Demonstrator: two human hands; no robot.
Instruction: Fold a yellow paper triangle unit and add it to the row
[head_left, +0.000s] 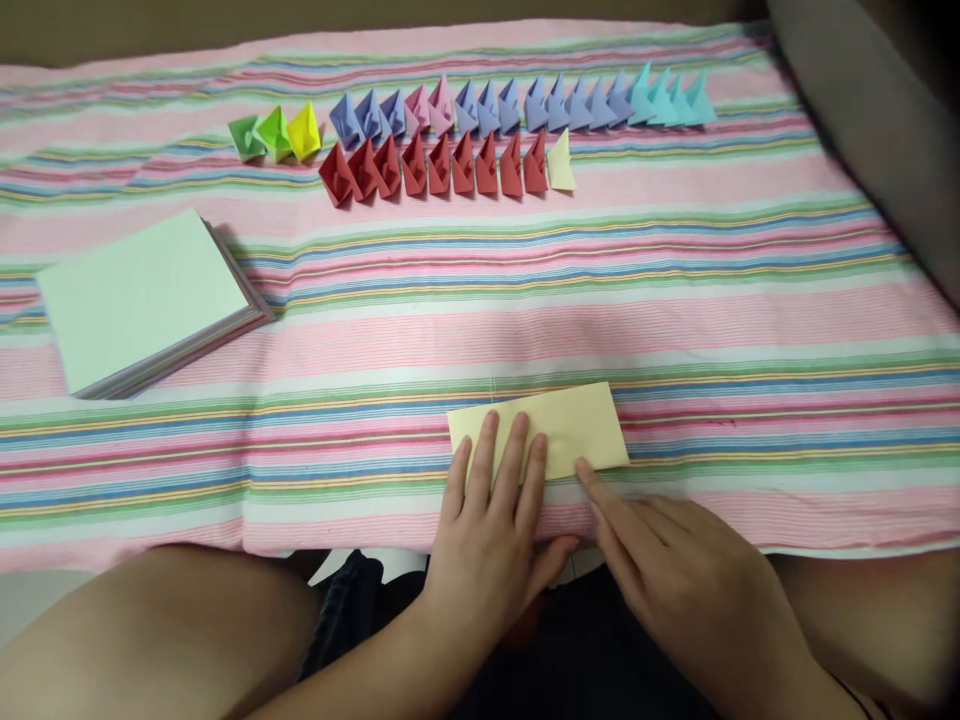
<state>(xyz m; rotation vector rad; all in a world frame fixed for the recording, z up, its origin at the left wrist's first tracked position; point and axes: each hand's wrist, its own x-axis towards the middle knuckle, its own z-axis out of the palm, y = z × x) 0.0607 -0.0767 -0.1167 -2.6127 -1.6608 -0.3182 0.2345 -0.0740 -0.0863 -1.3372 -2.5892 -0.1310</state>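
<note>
A pale yellow sheet of paper [581, 425], folded into a long strip, lies slightly slanted near the front edge of the cloth. My left hand [487, 530] rests flat over its left half, fingers spread and fingertips on the paper. The index finger of my right hand [675, 570] stretches out and touches the strip's lower edge, right of its middle. The other fingers of that hand are partly curled and partly hidden, with nothing visible in them.
Folded paper boats stand in rows at the back: red ones [439, 165], blue and pink ones, turquoise ones [664, 97], and green and yellow ones [277, 133]. A stack of paper [142, 300] lies at left on the striped cloth [375, 340]. A grey surface [862, 120] borders the right.
</note>
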